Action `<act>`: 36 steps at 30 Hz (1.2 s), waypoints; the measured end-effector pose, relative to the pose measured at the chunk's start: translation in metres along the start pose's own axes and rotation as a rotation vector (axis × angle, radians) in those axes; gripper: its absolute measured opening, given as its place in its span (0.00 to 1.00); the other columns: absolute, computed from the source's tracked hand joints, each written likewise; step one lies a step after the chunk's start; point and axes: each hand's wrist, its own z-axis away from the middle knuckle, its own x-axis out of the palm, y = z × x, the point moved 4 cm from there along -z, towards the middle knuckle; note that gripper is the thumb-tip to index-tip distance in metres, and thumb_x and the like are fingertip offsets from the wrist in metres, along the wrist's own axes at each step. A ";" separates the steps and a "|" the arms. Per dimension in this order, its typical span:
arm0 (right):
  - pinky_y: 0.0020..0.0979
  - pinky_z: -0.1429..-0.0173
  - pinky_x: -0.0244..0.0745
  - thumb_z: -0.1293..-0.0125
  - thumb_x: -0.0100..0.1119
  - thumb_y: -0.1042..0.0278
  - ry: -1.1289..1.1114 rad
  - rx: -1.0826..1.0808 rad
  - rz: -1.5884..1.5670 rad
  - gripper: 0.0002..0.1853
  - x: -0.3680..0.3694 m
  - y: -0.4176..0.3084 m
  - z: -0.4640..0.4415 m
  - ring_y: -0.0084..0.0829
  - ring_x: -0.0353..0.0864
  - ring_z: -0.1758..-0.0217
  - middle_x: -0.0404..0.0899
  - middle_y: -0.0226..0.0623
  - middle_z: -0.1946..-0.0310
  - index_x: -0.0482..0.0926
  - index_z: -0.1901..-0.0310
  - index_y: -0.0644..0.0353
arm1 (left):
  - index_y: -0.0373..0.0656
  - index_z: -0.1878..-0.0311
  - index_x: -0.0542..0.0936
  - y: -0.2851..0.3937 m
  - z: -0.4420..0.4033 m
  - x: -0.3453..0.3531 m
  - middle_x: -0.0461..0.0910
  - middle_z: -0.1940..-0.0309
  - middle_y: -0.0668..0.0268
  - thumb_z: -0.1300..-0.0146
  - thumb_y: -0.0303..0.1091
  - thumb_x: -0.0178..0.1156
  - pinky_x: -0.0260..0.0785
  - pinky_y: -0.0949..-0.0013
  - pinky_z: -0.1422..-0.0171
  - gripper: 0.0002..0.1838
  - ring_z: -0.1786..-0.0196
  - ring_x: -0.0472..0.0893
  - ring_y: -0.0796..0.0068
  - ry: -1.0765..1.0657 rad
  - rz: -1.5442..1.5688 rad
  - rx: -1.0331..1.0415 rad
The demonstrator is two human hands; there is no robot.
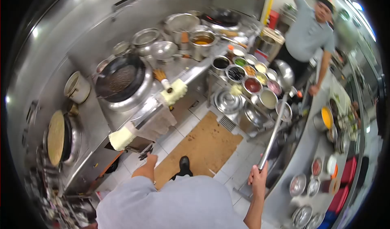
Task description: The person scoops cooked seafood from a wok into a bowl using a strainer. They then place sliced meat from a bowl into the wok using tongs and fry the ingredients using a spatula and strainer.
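Observation:
My right hand (257,176) is wrapped round the long metal handle of a wok ladle (273,139). Its round steel bowl reaches up to the right of the seasoning containers. Low beside the stove front, my left hand (151,161) looks closed. A dark metal part (145,152) lies just beyond it; what the fingers hold, if anything, is hidden. Ahead on the range sits a black wok (121,77) with dark contents. Several metal pots of sauces and ingredients, among them a red sauce (252,85), crowd a stand near the ladle.
Folded pale cloths (122,136) rest on the range edge near a brush (161,77). A brown mat (207,149) covers the floor tiles. Another person (306,35) stands at the far right, one hand at the right counter (280,200), which carries bowls.

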 end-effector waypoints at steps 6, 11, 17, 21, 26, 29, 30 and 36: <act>0.21 0.87 0.54 0.35 0.51 0.74 -0.420 -0.064 0.229 0.29 0.170 0.030 -0.132 0.15 0.56 0.90 0.61 0.23 0.84 0.57 0.33 0.56 | 0.60 0.38 0.58 -0.033 -0.066 -0.075 0.70 0.64 0.63 0.44 0.35 0.58 0.68 0.48 0.62 0.30 0.66 0.73 0.64 0.072 0.849 -0.365; 0.27 0.84 0.57 0.36 0.55 0.70 -0.596 0.000 0.427 0.27 0.340 0.051 -0.251 0.20 0.61 0.86 0.65 0.26 0.82 0.63 0.36 0.54 | 0.66 0.33 0.50 0.032 -0.122 -0.052 0.72 0.52 0.66 0.43 0.30 0.58 0.68 0.52 0.54 0.38 0.57 0.75 0.66 -0.132 1.331 -0.178; 0.30 0.67 0.74 0.38 0.59 0.66 -0.535 -0.533 0.834 0.29 0.448 0.147 -0.394 0.30 0.78 0.69 0.79 0.35 0.66 0.64 0.35 0.50 | 0.44 0.53 0.72 0.084 -0.115 -0.009 0.76 0.61 0.64 0.37 0.32 0.51 0.71 0.60 0.60 0.10 0.60 0.77 0.70 -0.541 1.144 -0.124; 0.33 0.56 0.74 0.39 0.61 0.62 -0.426 -0.002 0.745 0.29 0.452 0.129 -0.375 0.29 0.74 0.67 0.75 0.39 0.66 0.65 0.36 0.50 | 0.42 0.56 0.74 0.068 -0.072 -0.003 0.77 0.72 0.64 0.36 0.34 0.53 0.69 0.70 0.75 0.09 0.74 0.78 0.72 -0.572 0.734 -0.113; 0.45 0.43 0.68 0.43 0.61 0.65 -0.233 -0.557 1.025 0.30 0.382 0.172 -0.371 0.51 0.71 0.47 0.73 0.52 0.52 0.67 0.37 0.56 | 0.41 0.61 0.73 -0.003 -0.061 0.017 0.75 0.75 0.64 0.42 0.39 0.58 0.71 0.64 0.72 0.12 0.74 0.78 0.71 -0.373 0.469 -0.129; 0.44 0.39 0.66 0.44 0.61 0.66 -0.278 -0.410 1.086 0.29 0.296 0.211 -0.330 0.51 0.70 0.44 0.72 0.52 0.49 0.68 0.39 0.56 | 0.43 0.66 0.72 0.014 -0.041 0.018 0.72 0.79 0.67 0.42 0.39 0.60 0.70 0.65 0.73 0.11 0.74 0.76 0.73 -0.390 0.621 -0.136; 0.44 0.39 0.66 0.44 0.60 0.67 -0.281 -0.414 1.049 0.29 0.260 0.207 -0.302 0.51 0.70 0.44 0.72 0.52 0.49 0.69 0.39 0.57 | 0.44 0.67 0.72 0.017 -0.045 0.030 0.72 0.80 0.68 0.40 0.39 0.59 0.71 0.66 0.72 0.10 0.75 0.76 0.73 -0.405 0.686 -0.112; 0.41 0.38 0.67 0.45 0.61 0.69 0.147 -0.153 0.827 0.25 -0.028 0.205 -0.247 0.46 0.72 0.43 0.73 0.46 0.46 0.73 0.43 0.59 | 0.43 0.51 0.69 0.047 -0.059 0.046 0.77 0.69 0.62 0.38 0.37 0.54 0.71 0.67 0.64 0.15 0.69 0.78 0.72 -0.653 0.517 -0.043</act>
